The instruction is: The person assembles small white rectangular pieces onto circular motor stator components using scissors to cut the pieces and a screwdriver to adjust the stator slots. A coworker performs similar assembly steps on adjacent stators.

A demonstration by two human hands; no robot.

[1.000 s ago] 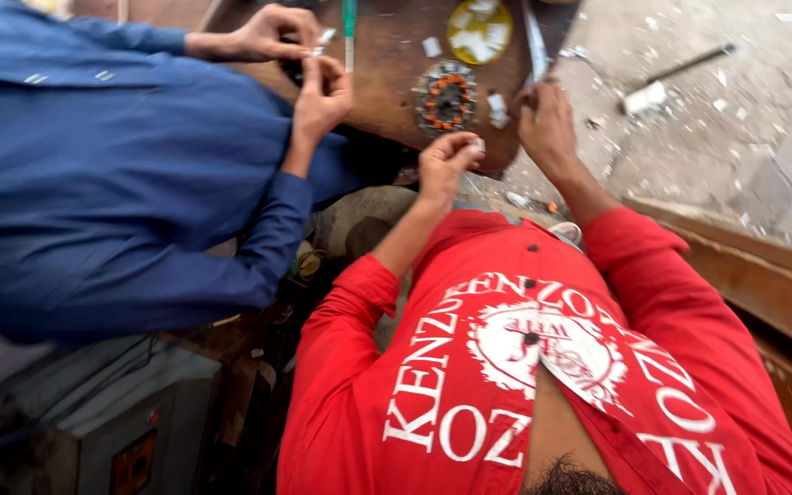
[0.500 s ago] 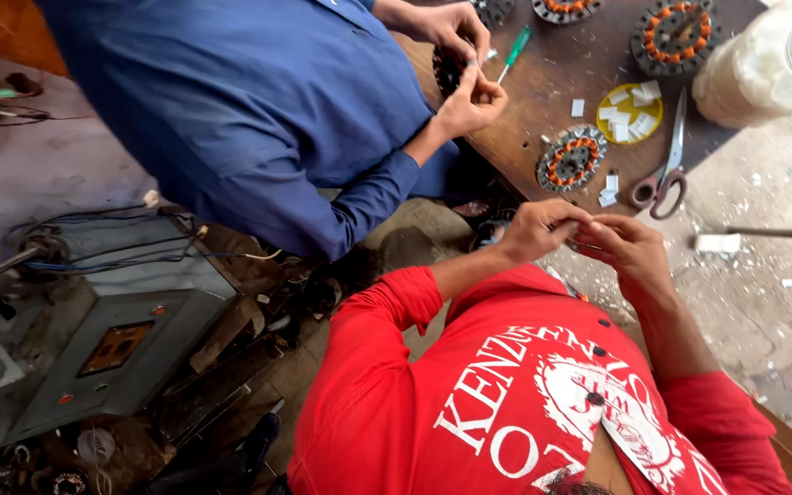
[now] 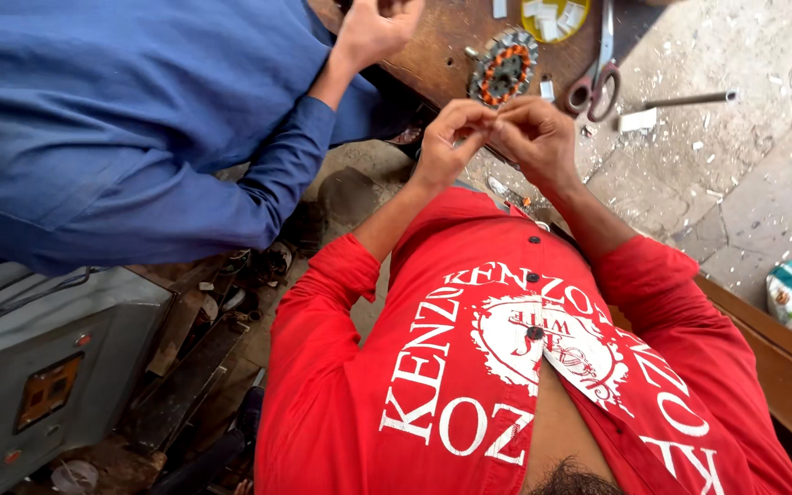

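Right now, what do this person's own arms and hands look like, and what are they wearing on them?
Both arms wear red sleeves of a buttoned shirt with white lettering and a round white emblem, pushed up to about the elbows. The left hand and right hand are bare: no gloves, and no rings or watch that I can make out.

Both arms reach out in front of the body, bent at the elbows, in long red sleeves pushed up so the forearms are bare. The left hand (image 3: 451, 137) and the right hand (image 3: 535, 137) meet in the middle, fingertips touching. Both hands are curled, with the fingers (image 3: 478, 115) bunched tight and pinched together in a small grip. Whether something tiny sits between them is too small to tell. The wrists bend a little toward each other. The knuckles face up.
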